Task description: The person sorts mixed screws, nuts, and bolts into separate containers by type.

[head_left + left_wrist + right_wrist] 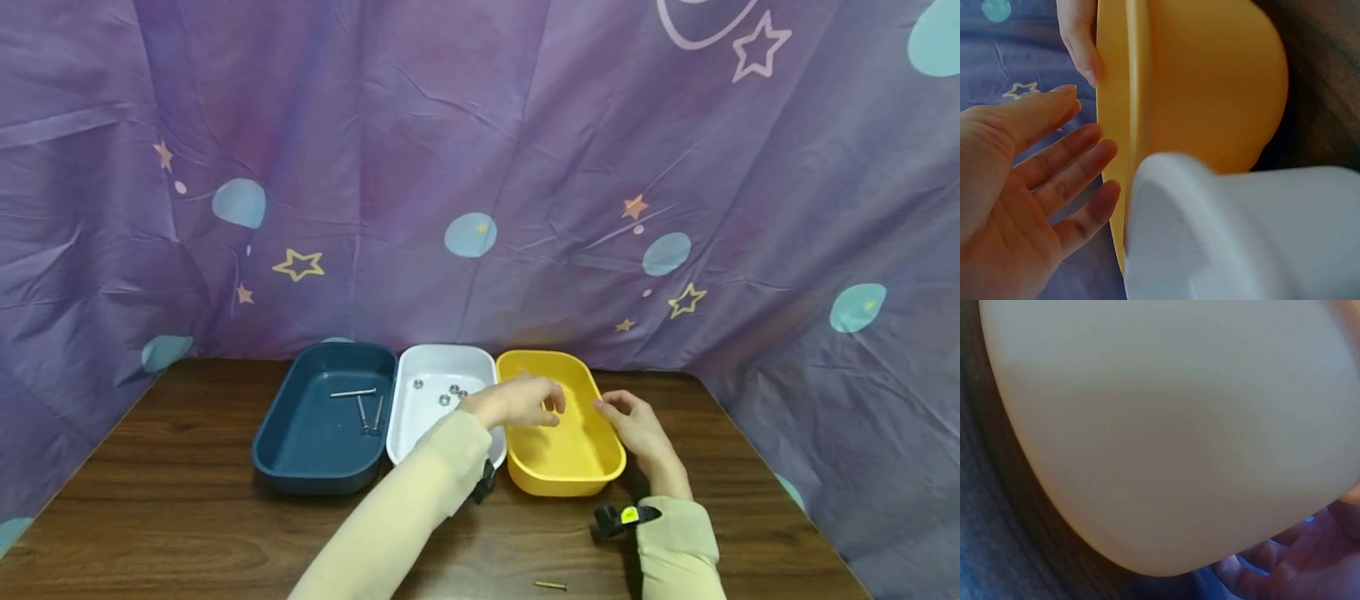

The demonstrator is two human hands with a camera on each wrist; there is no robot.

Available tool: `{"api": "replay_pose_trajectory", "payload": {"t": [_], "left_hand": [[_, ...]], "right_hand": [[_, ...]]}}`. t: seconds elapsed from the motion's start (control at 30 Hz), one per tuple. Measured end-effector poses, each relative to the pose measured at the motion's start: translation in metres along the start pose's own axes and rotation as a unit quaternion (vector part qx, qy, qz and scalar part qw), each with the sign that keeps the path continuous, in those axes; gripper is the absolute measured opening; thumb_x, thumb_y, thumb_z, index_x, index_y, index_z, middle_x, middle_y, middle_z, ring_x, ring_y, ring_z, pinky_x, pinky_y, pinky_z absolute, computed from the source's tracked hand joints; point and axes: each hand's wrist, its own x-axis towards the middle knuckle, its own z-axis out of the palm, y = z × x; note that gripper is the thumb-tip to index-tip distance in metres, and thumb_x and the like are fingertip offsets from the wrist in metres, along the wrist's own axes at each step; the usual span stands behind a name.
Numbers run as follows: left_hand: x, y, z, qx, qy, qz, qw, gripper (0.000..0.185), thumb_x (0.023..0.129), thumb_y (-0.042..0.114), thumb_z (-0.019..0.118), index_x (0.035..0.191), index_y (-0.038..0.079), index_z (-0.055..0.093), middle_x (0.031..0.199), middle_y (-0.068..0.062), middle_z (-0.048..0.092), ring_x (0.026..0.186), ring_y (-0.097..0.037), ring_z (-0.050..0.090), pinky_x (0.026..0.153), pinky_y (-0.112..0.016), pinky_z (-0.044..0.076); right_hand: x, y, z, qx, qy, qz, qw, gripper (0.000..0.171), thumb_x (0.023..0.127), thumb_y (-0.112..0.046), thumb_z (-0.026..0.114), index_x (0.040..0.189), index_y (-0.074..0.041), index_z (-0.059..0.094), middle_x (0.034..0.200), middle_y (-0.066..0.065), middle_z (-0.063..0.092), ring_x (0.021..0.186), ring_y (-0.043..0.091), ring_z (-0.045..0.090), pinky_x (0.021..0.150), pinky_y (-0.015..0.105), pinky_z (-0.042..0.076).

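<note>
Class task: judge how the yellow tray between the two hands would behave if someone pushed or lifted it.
The yellow tray looks like moulded plastic, so probably stiff and light. It seems to hold nothing, so a push would likely slide it easily on the smooth wooden table. Low and wide, it seems unlikely to tip.

Glossy yellow oval tray (564, 462), upright on the wooden table, touching the white tray's right side.

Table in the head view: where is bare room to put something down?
Bare wood lies left of the blue tray and along the front edge, except a small bolt. It is crowded where blue, white and yellow tray touch, with both hands over the yellow one.
</note>
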Motion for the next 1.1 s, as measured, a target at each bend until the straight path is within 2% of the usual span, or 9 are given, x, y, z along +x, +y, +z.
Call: {"api": "replay_pose_trajectory", "payload": {"t": [0.17,0.4,0.67,0.8,0.9,0.93,1.03,1.1], "left_hand": [[-0.007,0.004,0.003,-0.008,0.009,0.035,0.9993,0.019,0.095,0.022,0.065,0.11,0.011,0.069,0.101,0.006,0.065,0.097,-0.009,0.058,0.087,-0.019,0.042],[-0.018,0.012,0.006,-0.03,0.02,0.06,0.9976,0.017,0.095,0.02,0.065,0.109,0.011,0.069,0.097,0.007,0.065,0.091,-0.006,0.058,0.081,-0.015,0.042],[-0.031,0.018,0.015,-0.067,0.032,0.083,0.9938,0.016,0.096,0.02,0.064,0.109,0.01,0.068,0.095,0.008,0.066,0.085,-0.001,0.057,0.075,-0.014,0.044],[-0.039,0.02,0.019,-0.077,0.037,0.094,0.9918,0.017,0.097,0.02,0.063,0.11,0.01,0.068,0.098,0.008,0.066,0.085,0.001,0.057,0.078,-0.014,0.044],[-0.045,0.021,0.022,-0.08,0.042,0.101,0.9907,0.017,0.097,0.021,0.062,0.11,0.011,0.068,0.098,0.009,0.066,0.086,0.003,0.057,0.095,-0.021,0.04],[-0.047,0.021,0.023,-0.08,0.045,0.104,0.9903,0.017,0.097,0.021,0.062,0.11,0.011,0.068,0.097,0.01,0.066,0.086,0.003,0.057,0.096,-0.022,0.039],[-0.052,0.022,0.027,-0.085,0.056,0.11,0.9887,0.016,0.097,0.02,0.063,0.109,0.011,0.068,0.096,0.01,0.066,0.087,0.003,0.056,0.096,-0.022,0.04],[-0.056,0.023,0.03,-0.089,0.061,0.113,0.9877,0.016,0.096,0.019,0.064,0.108,0.01,0.068,0.096,0.009,0.066,0.087,0.003,0.056,0.087,-0.016,0.043]], "right_hand": [[0.0,-0.001,0.001,-0.004,0.001,0.003,1.0,0.032,0.097,-0.021,0.062,0.113,0.006,0.056,0.094,0.011,0.059,0.077,0.014,0.055,0.065,0.025,0.048],[-0.001,-0.002,0.001,-0.01,0.001,0.002,1.0,0.034,0.097,-0.022,0.062,0.114,0.007,0.056,0.099,0.016,0.06,0.08,0.018,0.057,0.066,0.025,0.048],[-0.001,-0.002,0.001,-0.01,0.001,-0.001,1.0,0.033,0.097,-0.022,0.062,0.113,0.007,0.056,0.097,0.013,0.059,0.079,0.016,0.056,0.066,0.025,0.048],[-0.002,-0.003,0.001,-0.008,0.0,-0.002,1.0,0.033,0.097,-0.022,0.062,0.113,0.007,0.056,0.097,0.013,0.059,0.079,0.015,0.056,0.066,0.024,0.048],[-0.002,-0.003,0.001,-0.006,0.001,-0.005,1.0,0.032,0.097,-0.021,0.062,0.113,0.007,0.056,0.097,0.014,0.059,0.079,0.015,0.056,0.066,0.024,0.048],[-0.002,-0.003,0.001,-0.006,0.001,-0.006,1.0,0.032,0.097,-0.021,0.062,0.113,0.007,0.056,0.097,0.014,0.059,0.079,0.015,0.056,0.066,0.024,0.047],[-0.001,-0.002,0.001,-0.006,0.002,-0.006,1.0,0.031,0.097,-0.019,0.061,0.112,0.007,0.056,0.096,0.014,0.059,0.079,0.015,0.056,0.066,0.024,0.047],[-0.001,-0.002,0.001,-0.006,0.002,-0.005,1.0,0.031,0.097,-0.019,0.061,0.112,0.007,0.056,0.095,0.013,0.059,0.078,0.015,0.056,0.066,0.024,0.047]]}}
